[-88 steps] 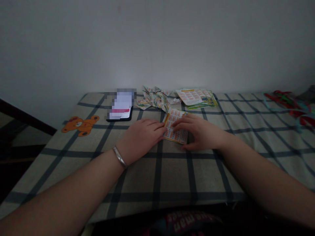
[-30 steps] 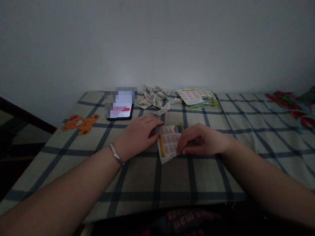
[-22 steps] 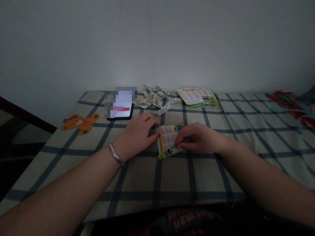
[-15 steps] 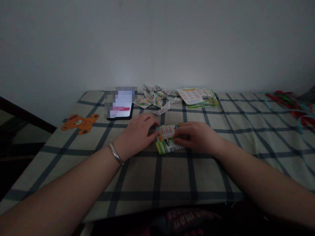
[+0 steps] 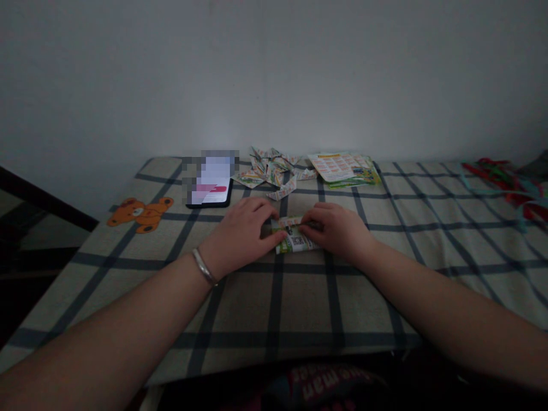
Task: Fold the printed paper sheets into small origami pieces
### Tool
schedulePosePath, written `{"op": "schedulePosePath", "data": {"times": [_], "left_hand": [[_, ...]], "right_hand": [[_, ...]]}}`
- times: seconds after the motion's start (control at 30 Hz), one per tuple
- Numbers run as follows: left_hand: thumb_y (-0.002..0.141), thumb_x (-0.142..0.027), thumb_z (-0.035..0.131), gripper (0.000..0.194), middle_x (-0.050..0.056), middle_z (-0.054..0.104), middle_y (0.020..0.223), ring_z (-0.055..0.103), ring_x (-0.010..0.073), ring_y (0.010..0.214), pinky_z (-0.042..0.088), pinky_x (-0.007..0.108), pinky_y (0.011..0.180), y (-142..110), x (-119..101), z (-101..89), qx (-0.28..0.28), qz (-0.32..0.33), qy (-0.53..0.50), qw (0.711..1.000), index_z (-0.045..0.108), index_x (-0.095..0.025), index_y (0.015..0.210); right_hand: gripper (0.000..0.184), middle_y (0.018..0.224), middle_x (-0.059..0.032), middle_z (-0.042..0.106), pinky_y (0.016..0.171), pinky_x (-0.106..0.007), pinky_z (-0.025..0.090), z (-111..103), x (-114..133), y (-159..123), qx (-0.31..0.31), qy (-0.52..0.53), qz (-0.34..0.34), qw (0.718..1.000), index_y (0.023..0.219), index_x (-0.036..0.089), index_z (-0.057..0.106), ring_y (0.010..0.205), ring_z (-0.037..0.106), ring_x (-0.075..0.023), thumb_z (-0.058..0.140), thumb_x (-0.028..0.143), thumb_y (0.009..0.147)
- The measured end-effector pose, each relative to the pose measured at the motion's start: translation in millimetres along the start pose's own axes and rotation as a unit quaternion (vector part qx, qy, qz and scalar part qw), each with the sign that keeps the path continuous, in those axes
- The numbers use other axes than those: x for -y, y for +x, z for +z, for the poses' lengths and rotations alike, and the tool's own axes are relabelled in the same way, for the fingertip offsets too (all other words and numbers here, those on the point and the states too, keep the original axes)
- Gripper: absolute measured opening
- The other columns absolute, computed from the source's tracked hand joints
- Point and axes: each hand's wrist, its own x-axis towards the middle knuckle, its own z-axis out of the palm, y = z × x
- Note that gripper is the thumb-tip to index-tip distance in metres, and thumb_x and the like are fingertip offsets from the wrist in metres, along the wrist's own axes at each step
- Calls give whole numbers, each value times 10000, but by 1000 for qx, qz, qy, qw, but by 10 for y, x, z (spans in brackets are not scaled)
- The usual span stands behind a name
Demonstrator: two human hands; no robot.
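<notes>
Between my two hands a printed paper leaflet (image 5: pixel 296 242), green and white with a square code on it, lies partly folded on the tablecloth. My left hand (image 5: pixel 246 230) grips its left edge between thumb and fingers; a silver bangle sits on that wrist. At the right side, my right hand (image 5: pixel 336 229) pinches the leaflet, with thumb and forefinger close to the fold. Fingers cover both ends of the paper. Just beyond it are several folded paper pieces (image 5: pixel 274 168) in a loose pile, with one piece (image 5: pixel 282 189) nearest my hands.
A stack of flat leaflets (image 5: pixel 336 167) lies against the wall at the back. Left of the pile rests a lit phone (image 5: pixel 214 180). An orange bear cutout (image 5: pixel 140 213) lies on the checked tablecloth (image 5: pixel 240 311). Red and green ribbon-like material (image 5: pixel 496 174) is at far right.
My left hand has closed onto the leaflet's left edge. The leaflet's near flap has shifted away from me and looks narrower. My right hand has moved slightly up, fingers closer together.
</notes>
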Motion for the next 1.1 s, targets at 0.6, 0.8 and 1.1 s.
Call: {"op": "schedulePosePath", "data": {"times": [0.6, 0.8, 1.1], "left_hand": [[803, -357, 680, 261, 103, 626, 1146, 540, 295, 1130, 414, 474, 1016, 9, -53, 38, -18, -41, 17, 999, 619, -160, 963], [791, -350, 693, 258, 110, 616, 1175, 530, 294, 1158, 405, 465, 1035, 14, -56, 69, -23, -56, 12, 998, 610, -164, 948], [778, -344, 701, 269, 133, 579, 1226, 491, 295, 1223, 374, 462, 1083, 45, -35, 119, -19, -91, -24, 995, 612, -144, 933]], "right_hand": [[130, 857, -56, 638, 721, -315, 378, 87, -96, 87, -58, -37, -31, 997, 865, 189, 680, 830, 547, -213, 635, 311, 862], [114, 883, -62, 641, 752, -326, 382, 103, -96, 88, -67, -41, -41, 996, 864, 187, 681, 847, 541, -223, 633, 290, 862], [164, 923, -74, 642, 784, -338, 389, 115, -81, 116, -60, -55, -40, 996, 942, 186, 687, 874, 544, -236, 634, 321, 866]]}}
